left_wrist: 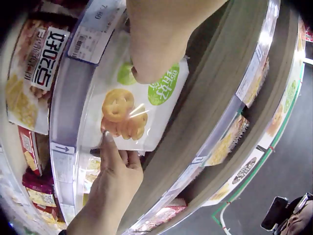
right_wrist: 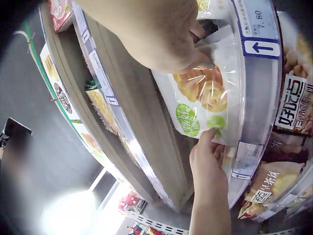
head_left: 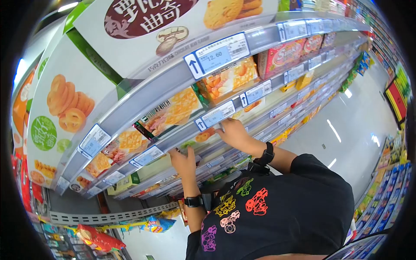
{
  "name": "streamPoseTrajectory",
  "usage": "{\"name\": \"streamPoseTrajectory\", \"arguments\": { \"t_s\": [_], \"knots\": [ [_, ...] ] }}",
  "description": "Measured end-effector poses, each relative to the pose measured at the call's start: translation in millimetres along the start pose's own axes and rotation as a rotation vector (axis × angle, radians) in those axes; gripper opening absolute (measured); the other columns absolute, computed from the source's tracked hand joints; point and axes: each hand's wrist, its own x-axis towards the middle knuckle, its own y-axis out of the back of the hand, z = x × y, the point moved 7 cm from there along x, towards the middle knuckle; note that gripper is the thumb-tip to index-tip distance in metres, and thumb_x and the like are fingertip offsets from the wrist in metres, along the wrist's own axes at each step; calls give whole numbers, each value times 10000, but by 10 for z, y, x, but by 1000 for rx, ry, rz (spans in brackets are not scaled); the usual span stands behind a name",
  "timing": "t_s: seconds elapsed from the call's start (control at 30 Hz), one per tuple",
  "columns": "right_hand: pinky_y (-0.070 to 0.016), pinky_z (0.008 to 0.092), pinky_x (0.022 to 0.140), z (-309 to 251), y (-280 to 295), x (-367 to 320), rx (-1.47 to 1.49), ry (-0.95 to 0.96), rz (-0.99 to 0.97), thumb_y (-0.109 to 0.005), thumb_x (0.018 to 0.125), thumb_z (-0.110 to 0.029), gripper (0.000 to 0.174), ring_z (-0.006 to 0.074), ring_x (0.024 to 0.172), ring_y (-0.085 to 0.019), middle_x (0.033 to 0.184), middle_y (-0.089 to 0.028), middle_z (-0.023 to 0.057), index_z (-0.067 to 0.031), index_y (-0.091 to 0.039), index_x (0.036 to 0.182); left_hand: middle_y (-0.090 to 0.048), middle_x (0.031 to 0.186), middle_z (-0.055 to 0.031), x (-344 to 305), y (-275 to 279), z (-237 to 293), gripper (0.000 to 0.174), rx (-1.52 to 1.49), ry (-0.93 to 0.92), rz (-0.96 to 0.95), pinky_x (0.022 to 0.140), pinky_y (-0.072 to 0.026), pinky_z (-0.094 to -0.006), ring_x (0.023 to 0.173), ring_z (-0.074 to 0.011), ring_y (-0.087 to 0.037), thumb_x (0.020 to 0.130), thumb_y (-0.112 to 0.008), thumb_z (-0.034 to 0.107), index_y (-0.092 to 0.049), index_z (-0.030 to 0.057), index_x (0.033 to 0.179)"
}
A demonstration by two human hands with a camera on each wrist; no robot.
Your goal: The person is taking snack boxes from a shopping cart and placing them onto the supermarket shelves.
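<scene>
A white cookie pack with printed cookies and a green logo sits at a lower shelf, half hidden by the shelf lip in the head view. My left hand pinches its left end, beside the green logo; the right wrist view shows that hand with its thumb at the pack's edge. At the other end, my right hand pinches the pack by the printed cookies. In the left wrist view the right thumb lies on the front of the cookie pack, with the fingers curled at its edge.
Above hang shelf lips with price tags and rows of biscuit packs. A large white cookie display rises at the left. Lower shelf boards run close under the hands. A tiled aisle floor lies to the right.
</scene>
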Motion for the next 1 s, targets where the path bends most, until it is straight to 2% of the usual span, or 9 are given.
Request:
{"name": "streamPoseTrajectory", "arguments": {
  "t_s": [0.07,0.17,0.27,0.37,0.47,0.6,0.8,0.87,1.0],
  "knots": [
    [-476,440,661,-21,59,-39,-20,-36,37,-638,700,-144,301,383,739,-574,790,-582,212,37,-537,919,-535,1048,-275,-21,-41,-21,559,12,18,-64,814,-423,-427,944,-404,-536,716,-638,173,-399,-46,1171],
    [-477,420,676,-60,142,-100,-130,5,142,-641,696,-150,302,350,770,-576,789,-582,186,21,-535,921,-535,1033,-280,-59,-73,-25,597,89,-56,-111,808,-418,-438,920,-414,-534,714,-644,184,-385,-53,1197],
    [-477,396,692,-159,233,-143,-232,42,179,-643,705,-156,330,320,799,-576,819,-587,164,8,-531,968,-518,1071,-287,-100,-49,43,630,87,-117,-147,856,-393,-445,987,-424,-503,721,-645,189,-368,-52,1233],
    [-479,385,693,-282,360,-260,-216,-17,202,-642,715,-165,402,311,803,-577,862,-588,152,-4,-503,1056,-472,1144,-290,-154,11,28,656,137,-262,-207,915,-347,-457,1070,-432,-441,726,-644,190,-351,-48,1262],
    [-469,396,721,-354,405,-462,-160,114,223,-627,725,-163,498,313,831,-567,927,-574,169,11,-449,1156,-421,1212,-283,-250,126,113,652,97,-246,-201,957,-304,-468,1124,-431,-386,727,-645,191,-355,-53,1258],
    [-438,415,813,-229,276,-880,-147,61,186,-625,709,-145,501,333,927,-530,997,-548,171,8,-453,1154,-414,1223,-264,-475,78,250,665,187,-294,-213,989,-250,-504,1148,-414,-372,727,-616,177,-325,-27,1288],
    [-374,414,939,-113,233,-1187,-137,-2,113,-619,703,-139,544,332,1117,-446,1157,-498,163,-35,-444,1208,-313,1315,-247,-673,21,314,691,253,-410,-237,982,-166,-609,1222,-434,-279,720,-585,213,-301,47,1328],
    [-358,414,958,-155,253,-1145,-156,40,81,-622,700,-150,555,337,1133,-433,1183,-483,168,-36,-445,1213,-284,1342,-238,-713,-4,349,669,347,-373,-220,974,-151,-628,1250,-426,-246,714,-579,219,-320,64,1312],
    [-257,503,1008,-268,144,-1047,-212,45,31,-628,728,-230,651,361,1231,-332,1295,-376,217,-4,-367,1279,-277,1370,-213,-660,-86,164,579,438,-226,-127,949,-96,-674,1289,-396,-211,713,-564,237,-381,82,1241]
  ]
}}
